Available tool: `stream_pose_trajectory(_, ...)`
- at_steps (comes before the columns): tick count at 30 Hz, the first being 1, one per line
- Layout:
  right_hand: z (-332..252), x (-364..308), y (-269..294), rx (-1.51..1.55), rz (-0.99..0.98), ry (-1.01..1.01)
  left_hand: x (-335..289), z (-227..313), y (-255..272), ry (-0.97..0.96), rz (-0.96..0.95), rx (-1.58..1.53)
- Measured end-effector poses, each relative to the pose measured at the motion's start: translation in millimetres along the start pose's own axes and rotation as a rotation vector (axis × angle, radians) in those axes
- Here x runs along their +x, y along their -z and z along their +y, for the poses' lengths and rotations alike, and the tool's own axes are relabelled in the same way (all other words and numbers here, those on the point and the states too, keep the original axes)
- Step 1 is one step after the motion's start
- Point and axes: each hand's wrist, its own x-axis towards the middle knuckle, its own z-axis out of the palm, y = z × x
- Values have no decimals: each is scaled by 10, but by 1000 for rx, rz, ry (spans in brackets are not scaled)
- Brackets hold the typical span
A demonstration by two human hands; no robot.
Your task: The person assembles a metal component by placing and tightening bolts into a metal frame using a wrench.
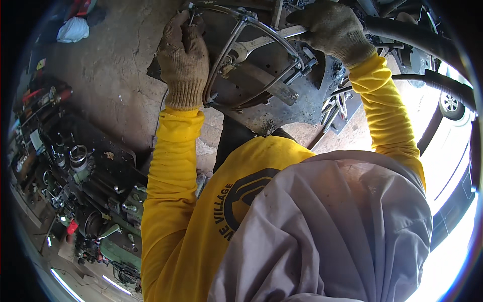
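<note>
The right hand's (329, 31) gloved fingers are curled round the near end of the spanner (261, 43), pressed together, their tips tucked out of sight. The left hand (183, 63), also gloved, is at the frame's (245, 18) upper left corner, thumb and fingers parted by a narrow gap; I cannot tell whether the tips pinch the short rod (191, 12) there or only rest against it.

The frame, made of bent metal rods, lies between the two hands over a dark plate (299, 111). The spanner reaches across inside its outline, and a flat bar (282, 90) slants below.

The step in hand looks like steadying the frame while the spanner is worked or placed. A next move would seem to call for a firm left hold, a well-seated spanner head and room for the handle to swing past the rods.

What the spanner's head bears on is hard to make out, dark metal merging there. The frame's top runs close to the picture's upper edge. Farther out, the bench (118, 156) at left is a dim clutter, a grey cloth (322, 226) covers much of the lower view, and glare washes out the right side around a wheel (451, 105).
</note>
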Motion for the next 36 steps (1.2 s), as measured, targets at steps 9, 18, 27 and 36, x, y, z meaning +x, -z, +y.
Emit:
stream_pose_trajectory(9, -126, -261, -90, 515, 88, 75, 21, 103, 6, 174, -33, -119)
stream_pose_trajectory(18, -288, -269, -37, 267, 60, 2, 5, 46, -43, 249, 12, -325)
stream_pose_trajectory(27, -112, -113, -176, 109, 41, 75, -12, 28, -12, 44, -26, -59)
stream_pose_trajectory(36, 167, 1676, -386, -107, 134, 555, 21, -68, -128, -31, 125, -43)
